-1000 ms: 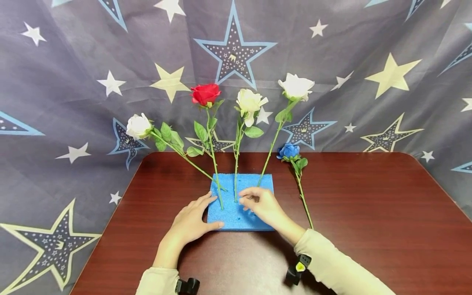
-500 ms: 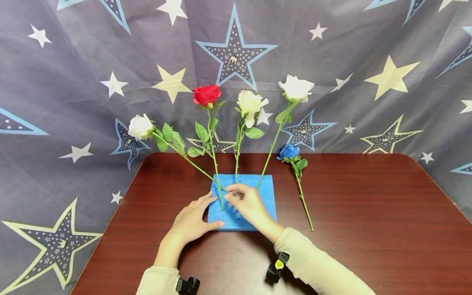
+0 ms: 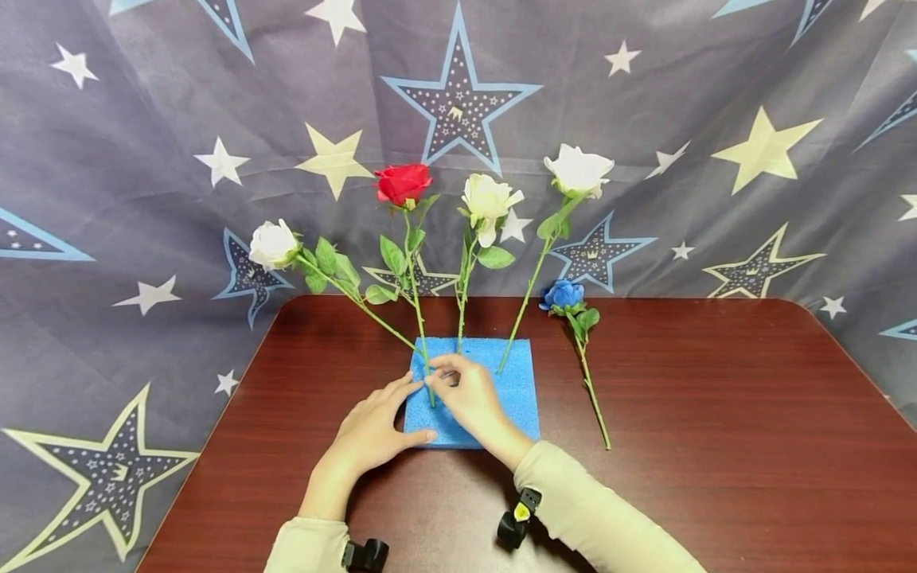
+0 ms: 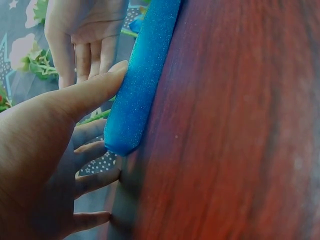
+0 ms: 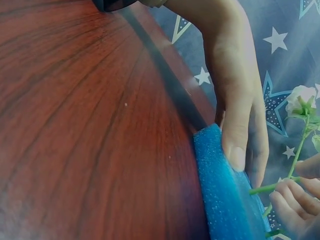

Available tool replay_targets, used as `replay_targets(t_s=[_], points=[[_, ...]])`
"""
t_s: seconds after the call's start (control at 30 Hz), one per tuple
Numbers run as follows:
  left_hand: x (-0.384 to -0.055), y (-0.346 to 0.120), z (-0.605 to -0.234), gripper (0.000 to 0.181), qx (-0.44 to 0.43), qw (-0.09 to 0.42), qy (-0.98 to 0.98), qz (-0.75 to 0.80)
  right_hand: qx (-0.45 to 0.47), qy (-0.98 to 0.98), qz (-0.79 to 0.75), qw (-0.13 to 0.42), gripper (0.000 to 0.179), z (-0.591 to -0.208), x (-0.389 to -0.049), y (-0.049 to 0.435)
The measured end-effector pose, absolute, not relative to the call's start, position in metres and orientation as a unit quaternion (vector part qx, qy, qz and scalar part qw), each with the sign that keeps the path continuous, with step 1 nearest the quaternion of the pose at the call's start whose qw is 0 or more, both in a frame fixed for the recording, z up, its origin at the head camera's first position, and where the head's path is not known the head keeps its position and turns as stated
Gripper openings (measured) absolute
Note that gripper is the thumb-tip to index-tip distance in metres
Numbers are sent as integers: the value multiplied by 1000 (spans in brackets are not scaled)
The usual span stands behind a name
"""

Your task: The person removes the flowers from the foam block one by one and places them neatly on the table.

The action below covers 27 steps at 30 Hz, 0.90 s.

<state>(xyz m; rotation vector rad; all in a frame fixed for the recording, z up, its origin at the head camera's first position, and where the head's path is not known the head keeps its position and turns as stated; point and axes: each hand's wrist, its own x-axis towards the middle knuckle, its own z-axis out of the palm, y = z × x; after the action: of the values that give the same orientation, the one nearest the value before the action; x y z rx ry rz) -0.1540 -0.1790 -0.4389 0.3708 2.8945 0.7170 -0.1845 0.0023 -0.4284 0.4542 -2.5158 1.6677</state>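
Observation:
A blue foam block (image 3: 494, 414) lies on the table with several artificial roses standing in it. My left hand (image 3: 376, 426) rests at its left side, fingers spread along the left edge and thumb on the front edge. With fingertips, my right hand (image 3: 473, 398) pinches the lower stem of the red rose (image 3: 403, 185), close above the foam. A white rose (image 3: 274, 244) leans far to the left. The cream rose (image 3: 490, 197) stands in the middle, its stem's base hidden behind my right hand. Another white rose (image 3: 579, 170) tilts right.
A blue rose (image 3: 563, 295) lies on the brown table (image 3: 702, 414), right of the block. Behind the table hangs a grey cloth (image 3: 559, 95) printed with stars. Each wrist wears a black camera; the right wrist camera (image 3: 513, 527) is above the front of the table.
My right hand has moved left over the foam, from beside the cream rose's stem to the red rose's stem. My left hand stays at the block's left edge.

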Motion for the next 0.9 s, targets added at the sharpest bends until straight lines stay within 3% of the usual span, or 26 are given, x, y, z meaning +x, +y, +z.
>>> replay_targets(t_s=[0.9], points=[[-155, -179, -441, 86, 122, 73, 960, 240, 117, -812, 570, 52, 18, -440, -186, -4]])
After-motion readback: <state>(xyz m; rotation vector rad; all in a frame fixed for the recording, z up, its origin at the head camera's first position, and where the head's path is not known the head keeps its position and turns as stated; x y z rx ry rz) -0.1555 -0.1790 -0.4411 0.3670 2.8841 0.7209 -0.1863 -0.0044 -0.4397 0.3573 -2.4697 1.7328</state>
